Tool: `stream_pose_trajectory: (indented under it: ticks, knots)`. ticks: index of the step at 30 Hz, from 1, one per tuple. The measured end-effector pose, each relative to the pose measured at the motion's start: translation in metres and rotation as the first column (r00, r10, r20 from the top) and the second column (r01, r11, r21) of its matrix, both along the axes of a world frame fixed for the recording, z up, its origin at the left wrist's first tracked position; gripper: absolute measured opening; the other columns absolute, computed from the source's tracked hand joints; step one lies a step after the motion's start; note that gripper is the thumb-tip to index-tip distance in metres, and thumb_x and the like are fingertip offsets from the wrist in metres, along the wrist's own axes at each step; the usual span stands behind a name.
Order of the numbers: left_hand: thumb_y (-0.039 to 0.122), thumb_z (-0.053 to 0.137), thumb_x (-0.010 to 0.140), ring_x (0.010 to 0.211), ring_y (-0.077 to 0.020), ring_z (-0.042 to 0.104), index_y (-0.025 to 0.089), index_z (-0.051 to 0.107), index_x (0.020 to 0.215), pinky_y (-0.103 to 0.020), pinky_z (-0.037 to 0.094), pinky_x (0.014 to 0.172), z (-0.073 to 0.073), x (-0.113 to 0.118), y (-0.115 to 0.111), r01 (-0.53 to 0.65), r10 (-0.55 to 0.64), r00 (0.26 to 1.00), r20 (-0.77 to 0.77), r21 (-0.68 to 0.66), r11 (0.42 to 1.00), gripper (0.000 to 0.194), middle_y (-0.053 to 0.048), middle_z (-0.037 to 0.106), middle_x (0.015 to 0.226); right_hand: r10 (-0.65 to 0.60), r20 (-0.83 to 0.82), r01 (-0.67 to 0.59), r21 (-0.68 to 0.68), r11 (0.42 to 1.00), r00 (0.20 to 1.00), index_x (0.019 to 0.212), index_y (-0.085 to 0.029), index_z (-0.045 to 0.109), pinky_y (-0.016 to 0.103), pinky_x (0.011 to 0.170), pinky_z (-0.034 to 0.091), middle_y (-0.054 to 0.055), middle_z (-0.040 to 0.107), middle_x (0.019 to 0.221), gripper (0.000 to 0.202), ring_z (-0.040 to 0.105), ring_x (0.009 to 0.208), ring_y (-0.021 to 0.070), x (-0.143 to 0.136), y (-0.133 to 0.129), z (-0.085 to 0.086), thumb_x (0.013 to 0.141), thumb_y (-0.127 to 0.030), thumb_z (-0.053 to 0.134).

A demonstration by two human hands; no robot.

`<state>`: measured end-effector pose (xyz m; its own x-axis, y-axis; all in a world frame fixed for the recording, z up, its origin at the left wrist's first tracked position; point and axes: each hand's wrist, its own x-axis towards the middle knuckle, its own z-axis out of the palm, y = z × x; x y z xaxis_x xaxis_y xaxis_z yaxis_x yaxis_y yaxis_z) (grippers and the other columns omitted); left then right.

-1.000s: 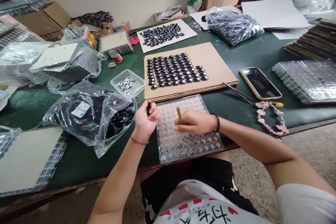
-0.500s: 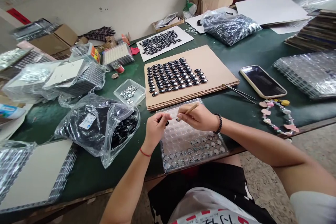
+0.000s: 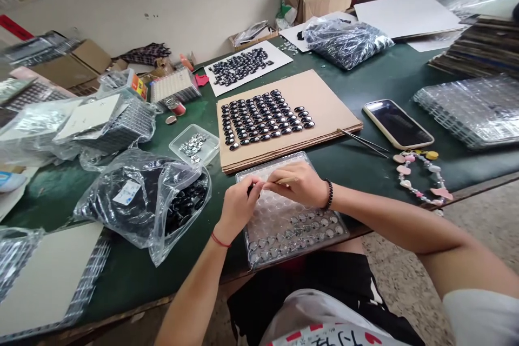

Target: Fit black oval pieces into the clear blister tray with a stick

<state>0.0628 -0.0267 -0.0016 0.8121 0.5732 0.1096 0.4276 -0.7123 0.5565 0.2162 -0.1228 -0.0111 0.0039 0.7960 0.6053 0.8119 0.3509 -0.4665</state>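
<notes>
My left hand [image 3: 239, 203] is closed in a pinch around a small black piece [image 3: 250, 189], mostly covered by the fingers. Against its fingertips my right hand [image 3: 299, 185] is closed on a thin wooden stick [image 3: 287, 180]. Any small part between the two hands is hidden. Both hands hover over a clear plastic tray [image 3: 298, 251] with round pockets. Its near rows hold round silvery pieces [image 3: 288, 233]. Just beyond, rows of black oval pieces with shiny centres [image 3: 267, 113] lie on stacked brown cardboard [image 3: 332, 102].
On the left are a clear box [image 3: 213, 146] of small silvery parts and a plastic bag [image 3: 141, 216] of black pieces. To the right lie tweezers [image 3: 365, 142], a phone [image 3: 399, 123] with a bead strap [image 3: 405, 170], and stacked clear trays [image 3: 470, 108].
My hands have come together; the right moved toward the left fingertips. The small silvery piece seen at my right fingertips is now hidden. The whole view has shifted slightly.
</notes>
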Motion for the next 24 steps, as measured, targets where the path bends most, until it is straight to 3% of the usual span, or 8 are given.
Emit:
stream_pose_trajectory:
  ticks: [3,6,9,13,17,24]
  knots:
    - [0.040,0.042,0.083,0.050,-0.0095,0.043,0.017,0.052,0.069,-0.020,0.032,0.051,0.001,0.001,0.003,-0.061,0.079,0.995,0.066,-0.240,0.969,0.028,0.003,0.049,0.055,0.068,-0.077,-0.071,-0.038,0.997,0.995,0.077,-0.015,0.056,0.020,0.052,0.035,0.002,0.061,0.065,0.025,0.053,0.056,0.0100,0.000,-0.002,0.006,0.088,-0.034,0.044]
    - [0.041,0.046,0.080,0.045,-0.0074,0.036,0.017,0.049,0.068,-0.018,0.028,0.043,0.000,0.000,0.008,-0.101,0.213,0.961,0.176,-0.494,0.863,0.028,0.004,0.042,0.053,0.112,-0.153,-0.120,-0.045,0.992,0.982,0.083,-0.015,0.056,0.020,0.052,0.035,0.002,0.061,0.067,0.022,0.053,0.057,0.0099,0.001,-0.003,0.011,0.089,-0.031,0.041]
    - [0.041,0.051,0.077,0.042,-0.0056,0.032,0.016,0.048,0.066,-0.017,0.024,0.040,-0.001,0.000,0.013,-0.101,0.356,0.890,0.285,-0.638,0.764,0.028,0.005,0.037,0.052,0.072,-0.185,-0.078,-0.022,0.997,0.980,0.081,-0.015,0.055,0.020,0.052,0.035,0.002,0.059,0.064,0.022,0.052,0.056,0.0100,0.001,-0.003,0.012,0.089,-0.029,0.040]
    - [0.042,0.058,0.073,0.041,-0.0044,0.030,0.015,0.056,0.070,-0.017,0.022,0.039,0.000,0.001,0.012,-0.095,0.450,0.820,0.353,-0.692,0.716,0.027,0.005,0.038,0.051,0.025,-0.262,-0.024,0.008,1.000,0.965,0.084,-0.015,0.055,0.019,0.053,0.036,0.002,0.059,0.068,0.021,0.051,0.057,0.0089,0.003,-0.002,0.010,0.089,-0.029,0.041]
    - [0.043,0.062,0.069,0.043,-0.0047,0.031,0.015,0.062,0.090,-0.017,0.022,0.038,-0.003,0.003,0.006,-0.049,0.358,0.892,0.278,-0.726,0.686,0.034,0.004,0.044,0.053,0.070,-0.394,-0.077,-0.003,0.997,0.916,0.090,-0.014,0.054,0.018,0.054,0.039,0.003,0.060,0.074,0.019,0.052,0.057,0.0070,0.002,-0.002,0.008,0.090,-0.028,0.041]
    - [0.042,0.063,0.068,0.046,-0.0052,0.034,0.015,0.064,0.090,-0.016,0.024,0.038,-0.004,0.002,0.003,-0.005,0.315,0.906,0.282,-0.737,0.675,0.035,0.002,0.044,0.056,0.173,-0.631,-0.215,0.011,0.977,0.756,0.087,-0.013,0.052,0.017,0.045,0.040,0.002,0.057,0.072,0.022,0.050,0.049,0.0047,-0.001,-0.002,0.008,0.090,-0.031,0.039]
